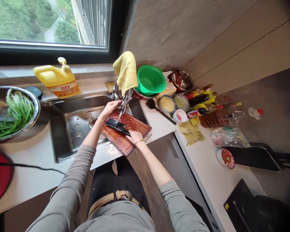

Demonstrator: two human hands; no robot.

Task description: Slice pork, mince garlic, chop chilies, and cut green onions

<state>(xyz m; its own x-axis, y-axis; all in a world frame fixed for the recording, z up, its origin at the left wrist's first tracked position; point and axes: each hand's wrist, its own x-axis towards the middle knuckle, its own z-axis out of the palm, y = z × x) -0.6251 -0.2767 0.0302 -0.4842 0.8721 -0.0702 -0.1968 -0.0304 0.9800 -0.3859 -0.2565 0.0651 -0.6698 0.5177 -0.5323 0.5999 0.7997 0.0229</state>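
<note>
A dark knife point(116, 126) lies flat on a reddish wooden cutting board point(135, 124) that rests across the right edge of the steel sink point(67, 129). Water runs from the tap point(124, 101) onto the blade. My right hand point(134, 137) grips the knife's handle at the board's near end. My left hand point(110, 107) rests with spread fingers at the board's far edge, beside the blade and just under the tap. A yellow cloth point(126, 71) hangs over the tap.
A steel colander of green stalks point(13, 112) and a yellow detergent jug point(58, 80) stand left of the sink. To the right are a green strainer point(151, 80), small bowls point(168, 103), sauce bottles point(203, 100), yellow gloves point(192, 132) and a black pan point(251, 156).
</note>
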